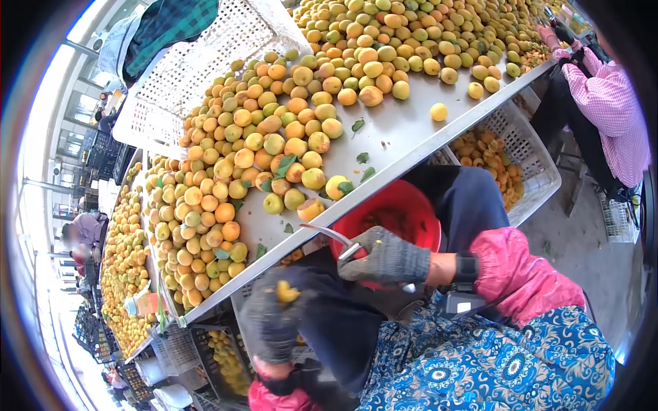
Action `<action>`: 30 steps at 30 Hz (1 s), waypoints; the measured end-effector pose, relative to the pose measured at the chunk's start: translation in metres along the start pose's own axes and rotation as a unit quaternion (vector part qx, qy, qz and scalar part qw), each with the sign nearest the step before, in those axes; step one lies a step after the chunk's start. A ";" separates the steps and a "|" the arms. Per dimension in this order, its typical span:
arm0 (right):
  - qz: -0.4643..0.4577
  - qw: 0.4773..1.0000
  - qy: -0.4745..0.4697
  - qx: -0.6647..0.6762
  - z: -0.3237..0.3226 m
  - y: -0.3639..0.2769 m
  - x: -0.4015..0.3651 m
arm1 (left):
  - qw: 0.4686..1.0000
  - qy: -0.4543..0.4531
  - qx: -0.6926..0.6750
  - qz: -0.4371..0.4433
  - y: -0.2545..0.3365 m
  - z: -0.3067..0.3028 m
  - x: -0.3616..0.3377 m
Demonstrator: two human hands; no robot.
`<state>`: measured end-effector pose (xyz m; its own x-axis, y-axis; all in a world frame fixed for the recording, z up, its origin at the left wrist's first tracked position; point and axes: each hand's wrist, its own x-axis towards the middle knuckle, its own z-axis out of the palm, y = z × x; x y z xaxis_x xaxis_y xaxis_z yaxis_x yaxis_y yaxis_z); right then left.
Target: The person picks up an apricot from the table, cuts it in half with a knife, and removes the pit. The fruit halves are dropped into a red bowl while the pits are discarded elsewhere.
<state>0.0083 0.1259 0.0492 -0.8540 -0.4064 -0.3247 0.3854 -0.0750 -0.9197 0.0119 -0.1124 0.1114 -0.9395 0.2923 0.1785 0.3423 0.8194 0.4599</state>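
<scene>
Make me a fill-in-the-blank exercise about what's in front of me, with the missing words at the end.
The curved metal tool is held in the ____ hand. A yellow-orange fruit piece is at the ____ hand, which is blurred. The round bucket beside the gloved right hand is coloured ____. The leaves lying among the fruits on the metal table are coloured ____.

Missing words: right; left; red; green.

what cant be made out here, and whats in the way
All in the head view:
Left hand: blurred, fingers and grip on the fruit piece unclear.
Tool: the right hand covers its handle.
Bucket: contents dark, partly behind that hand.
Co-worker: head cut off by the edge.
</scene>
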 end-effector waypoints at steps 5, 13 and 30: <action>-0.067 0.928 0.015 -0.366 -0.039 0.019 -0.005 | 0.956 0.043 0.286 0.057 -0.073 -0.028 0.020; -0.104 0.914 0.064 -0.387 -0.054 0.028 -0.004 | 0.981 -0.113 -0.001 -0.158 -0.125 0.059 0.146; -0.294 0.901 0.125 -0.294 -0.040 0.031 0.004 | 0.813 -0.099 -0.503 -0.276 -0.061 0.046 0.119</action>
<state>0.0029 0.1587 0.0103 -0.9306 -0.2301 0.2846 -0.3479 0.3153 -0.8829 -0.1211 -0.1054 0.0648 -0.9023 0.1729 -0.3949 -0.3900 0.0629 0.9187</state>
